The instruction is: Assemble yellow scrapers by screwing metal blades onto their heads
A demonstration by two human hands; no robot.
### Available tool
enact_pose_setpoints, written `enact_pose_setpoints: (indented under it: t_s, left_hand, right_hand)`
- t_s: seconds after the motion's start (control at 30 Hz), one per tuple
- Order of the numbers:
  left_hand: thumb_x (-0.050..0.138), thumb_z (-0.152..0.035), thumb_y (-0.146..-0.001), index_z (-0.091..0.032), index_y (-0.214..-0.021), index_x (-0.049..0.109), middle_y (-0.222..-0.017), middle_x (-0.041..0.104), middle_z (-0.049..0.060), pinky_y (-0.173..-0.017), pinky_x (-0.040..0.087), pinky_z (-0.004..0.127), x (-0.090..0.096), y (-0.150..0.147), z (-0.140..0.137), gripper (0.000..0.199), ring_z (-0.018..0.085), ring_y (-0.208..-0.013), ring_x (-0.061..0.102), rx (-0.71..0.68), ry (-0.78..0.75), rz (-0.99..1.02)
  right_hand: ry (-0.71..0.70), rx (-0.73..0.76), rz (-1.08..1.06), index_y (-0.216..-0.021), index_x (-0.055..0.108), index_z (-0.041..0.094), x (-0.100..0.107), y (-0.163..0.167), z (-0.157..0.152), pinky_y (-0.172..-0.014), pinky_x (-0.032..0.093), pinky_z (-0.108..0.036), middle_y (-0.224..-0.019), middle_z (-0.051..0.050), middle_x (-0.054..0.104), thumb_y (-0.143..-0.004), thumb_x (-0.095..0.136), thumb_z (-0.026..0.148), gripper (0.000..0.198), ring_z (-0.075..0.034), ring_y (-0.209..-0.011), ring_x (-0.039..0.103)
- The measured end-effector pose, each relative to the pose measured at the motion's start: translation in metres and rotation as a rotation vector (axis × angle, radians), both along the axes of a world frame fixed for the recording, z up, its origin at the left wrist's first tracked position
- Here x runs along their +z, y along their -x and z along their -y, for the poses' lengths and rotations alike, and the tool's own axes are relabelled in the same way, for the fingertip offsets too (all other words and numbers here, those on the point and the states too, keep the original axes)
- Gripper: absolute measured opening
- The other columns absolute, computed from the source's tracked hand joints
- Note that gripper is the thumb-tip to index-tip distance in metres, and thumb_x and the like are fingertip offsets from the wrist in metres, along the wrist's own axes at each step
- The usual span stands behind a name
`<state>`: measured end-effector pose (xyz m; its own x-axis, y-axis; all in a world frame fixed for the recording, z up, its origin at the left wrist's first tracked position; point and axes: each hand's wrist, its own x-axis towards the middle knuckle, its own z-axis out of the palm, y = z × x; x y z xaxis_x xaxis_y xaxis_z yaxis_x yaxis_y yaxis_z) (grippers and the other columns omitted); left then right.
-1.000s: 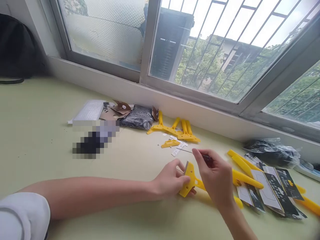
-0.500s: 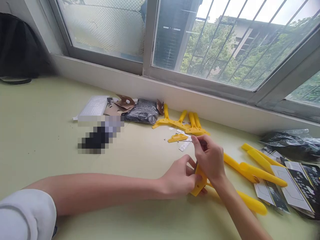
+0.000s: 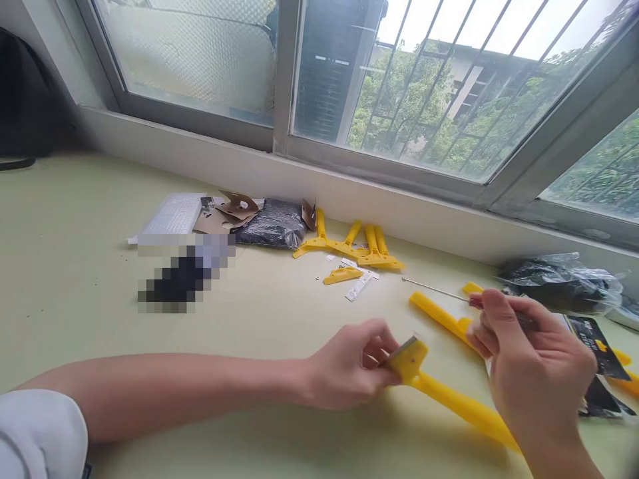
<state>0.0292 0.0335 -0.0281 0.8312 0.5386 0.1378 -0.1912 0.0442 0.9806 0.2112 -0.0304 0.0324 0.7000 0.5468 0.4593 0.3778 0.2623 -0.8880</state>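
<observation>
My left hand is closed round the head of a yellow scraper, whose handle runs off to the lower right. A thin metal strip shows along the head's edge. Clear of the scraper, my right hand grips a screwdriver by its dark red handle. The long thin shaft points left, and a tiny bright piece shows at its tip, too small to name. A loose yellow plate lies beyond my left hand, beside a small white packet. Part of the scraper's handle is hidden behind my right wrist.
Several yellow scrapers lie near the window ledge. More yellow handles and printed packaging are at the right, below a black plastic-wrapped bundle. A black bag in clear wrap, cardboard and bubble wrap sit at the back.
My right hand has moved right, away from the scraper head, bringing the screwdriver into clear sight. My left hand still holds the scraper, now turned slightly. The view has shifted a little.
</observation>
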Motion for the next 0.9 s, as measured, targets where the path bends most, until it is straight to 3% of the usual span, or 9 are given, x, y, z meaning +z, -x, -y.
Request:
enact_pose_setpoints:
  t_s: [0.13, 0.23, 0.3, 0.4, 0.53, 0.63, 0.9]
  left_hand:
    - [0.066, -0.016, -0.084, -0.018, -0.071, 0.050, -0.111, 0.072, 0.015, -0.087, 0.057, 0.035, 0.002, 0.005, 0.003, 0.020, 0.024, -0.104, 0.071, -0.103, -0.379, 0.067]
    - [0.063, -0.013, -0.082, -0.019, -0.077, 0.051, -0.118, 0.069, 0.015, -0.081, 0.057, 0.031, -0.002, 0.006, 0.002, 0.014, 0.023, -0.105, 0.070, -0.155, -0.490, 0.013]
    - [0.063, -0.009, -0.079, -0.019, -0.093, 0.055, -0.118, 0.068, 0.013, -0.076, 0.057, 0.028, -0.004, 0.006, 0.002, 0.019, 0.021, -0.100, 0.069, -0.138, -0.505, -0.063]
    - [0.063, -0.006, -0.076, -0.022, -0.118, 0.048, -0.111, 0.068, 0.009, -0.074, 0.056, 0.026, -0.003, 0.006, 0.002, 0.047, 0.019, -0.095, 0.068, -0.122, -0.454, -0.182]
    - [0.064, -0.009, -0.078, -0.025, -0.125, 0.045, -0.110, 0.067, 0.007, -0.080, 0.056, 0.028, -0.001, 0.007, 0.003, 0.053, 0.019, -0.099, 0.066, -0.131, -0.393, -0.247]
    - [0.065, -0.011, -0.078, -0.023, -0.120, 0.049, -0.113, 0.064, 0.009, -0.078, 0.056, 0.028, -0.002, 0.007, 0.003, 0.046, 0.019, -0.099, 0.065, -0.115, -0.397, -0.250]
    - [0.070, -0.009, -0.073, -0.019, -0.092, 0.053, -0.109, 0.063, 0.008, -0.076, 0.054, 0.025, -0.004, 0.004, -0.001, 0.027, 0.018, -0.094, 0.062, -0.050, -0.610, -0.186]
  right_hand:
    - [0.092, 0.123, -0.213, -0.084, 0.072, 0.021, -0.016, -0.027, 0.050, -0.042, 0.031, -0.026, -0.056, 0.003, 0.049, -0.076, 0.084, 0.042, 0.025, -0.010, -0.047, 0.043]
    - [0.205, 0.177, -0.305, -0.084, 0.073, 0.022, -0.036, -0.039, 0.076, -0.040, 0.033, -0.026, -0.059, 0.000, 0.051, -0.071, 0.085, 0.045, 0.029, -0.012, -0.048, 0.046]
    - [0.264, 0.203, -0.294, -0.083, 0.072, 0.022, -0.044, -0.040, 0.085, -0.041, 0.035, -0.027, -0.061, -0.001, 0.054, -0.071, 0.085, 0.047, 0.030, -0.012, -0.049, 0.045]
    - [0.366, 0.223, -0.247, -0.083, 0.071, 0.021, -0.045, -0.029, 0.087, -0.044, 0.033, -0.026, -0.064, -0.001, 0.053, -0.076, 0.081, 0.049, 0.031, -0.011, -0.051, 0.040]
    - [0.448, 0.237, -0.230, -0.079, 0.068, 0.019, -0.036, -0.013, 0.081, -0.044, 0.025, -0.024, -0.058, 0.004, 0.039, -0.079, 0.077, 0.053, 0.035, -0.009, -0.051, 0.031]
    - [0.460, 0.222, -0.211, -0.078, 0.068, 0.019, -0.032, -0.010, 0.078, -0.044, 0.024, -0.023, -0.057, 0.004, 0.036, -0.078, 0.077, 0.055, 0.037, -0.009, -0.051, 0.029]
    - [0.506, 0.168, -0.123, -0.077, 0.070, 0.020, -0.030, -0.009, 0.074, -0.045, 0.032, -0.022, -0.058, 0.002, 0.046, -0.075, 0.078, 0.056, 0.037, -0.011, -0.053, 0.037]
